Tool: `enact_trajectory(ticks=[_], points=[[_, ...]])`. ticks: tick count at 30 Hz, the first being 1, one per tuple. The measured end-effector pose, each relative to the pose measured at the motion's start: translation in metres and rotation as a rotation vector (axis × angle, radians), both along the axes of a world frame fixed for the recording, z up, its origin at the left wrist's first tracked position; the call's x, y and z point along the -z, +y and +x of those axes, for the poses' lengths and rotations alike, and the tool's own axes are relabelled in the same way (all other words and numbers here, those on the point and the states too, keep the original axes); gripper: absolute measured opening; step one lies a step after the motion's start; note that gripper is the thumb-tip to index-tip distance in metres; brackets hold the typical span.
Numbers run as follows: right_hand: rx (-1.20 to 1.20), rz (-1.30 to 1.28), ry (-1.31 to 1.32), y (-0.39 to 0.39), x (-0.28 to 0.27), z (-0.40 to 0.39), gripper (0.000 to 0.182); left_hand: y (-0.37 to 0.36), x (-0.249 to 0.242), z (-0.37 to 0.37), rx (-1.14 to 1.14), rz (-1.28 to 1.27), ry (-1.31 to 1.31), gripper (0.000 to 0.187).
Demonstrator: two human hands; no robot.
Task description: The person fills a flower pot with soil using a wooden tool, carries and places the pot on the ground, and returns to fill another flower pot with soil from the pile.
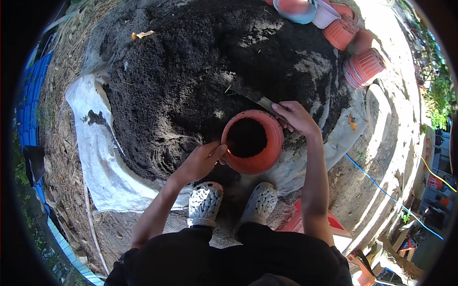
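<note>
An orange-red plastic plant pot stands in front of my feet, its inside partly filled with dark soil. My left hand is closed on the left side of the pot's rim, thumb on top. On the pot's far right side, my right hand is wrapped round the handle of a trowel. The trowel points up and left over the large soil heap; its blade is dark and hard to tell from the soil.
White sheeting lies under the heap. Stacked orange pots and a pale purple pot stand at the far right. A blue cord crosses the ground at right. A red and white object sits beside my right shoe.
</note>
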State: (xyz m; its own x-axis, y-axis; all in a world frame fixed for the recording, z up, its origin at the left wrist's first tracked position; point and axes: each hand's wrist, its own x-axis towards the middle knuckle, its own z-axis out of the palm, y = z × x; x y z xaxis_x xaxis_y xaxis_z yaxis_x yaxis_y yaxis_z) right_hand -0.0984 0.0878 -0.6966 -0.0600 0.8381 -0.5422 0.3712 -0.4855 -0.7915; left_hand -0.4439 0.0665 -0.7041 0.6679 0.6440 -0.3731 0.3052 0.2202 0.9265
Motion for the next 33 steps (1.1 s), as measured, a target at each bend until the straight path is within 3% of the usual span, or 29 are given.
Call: enact_trajectory(ticks=[13, 22, 25, 27, 28, 30, 33], points=[[0.229, 0.019, -0.089, -0.067, -0.069, 0.026, 0.046, 0.002, -0.004, 0.000, -0.003, 0.022, -0.024, 0.037], [0.230, -0.034, -0.112, -0.121, -0.084, 0.018, 0.043, 0.005, -0.015, 0.004, -0.033, 0.013, 0.011, 0.036], [0.238, -0.057, -0.097, -0.129, -0.085, 0.013, 0.043, 0.006, -0.030, 0.007, 0.015, 0.024, 0.170, 0.030], [0.231, -0.059, -0.094, -0.133, -0.084, 0.013, 0.043, 0.001, -0.032, 0.013, -0.134, 0.460, 0.215, 0.023], [0.222, -0.060, -0.091, -0.134, -0.083, 0.013, 0.043, 0.001, -0.038, 0.017, -0.135, 0.461, 0.216, 0.023], [0.210, -0.061, -0.084, -0.136, -0.081, 0.013, 0.043, 0.003, -0.058, 0.027, -0.210, 0.848, 0.225, 0.024], [0.181, -0.065, -0.102, -0.138, -0.084, 0.012, 0.043, 0.003, -0.078, 0.039, -0.197, 0.978, 0.188, 0.026]])
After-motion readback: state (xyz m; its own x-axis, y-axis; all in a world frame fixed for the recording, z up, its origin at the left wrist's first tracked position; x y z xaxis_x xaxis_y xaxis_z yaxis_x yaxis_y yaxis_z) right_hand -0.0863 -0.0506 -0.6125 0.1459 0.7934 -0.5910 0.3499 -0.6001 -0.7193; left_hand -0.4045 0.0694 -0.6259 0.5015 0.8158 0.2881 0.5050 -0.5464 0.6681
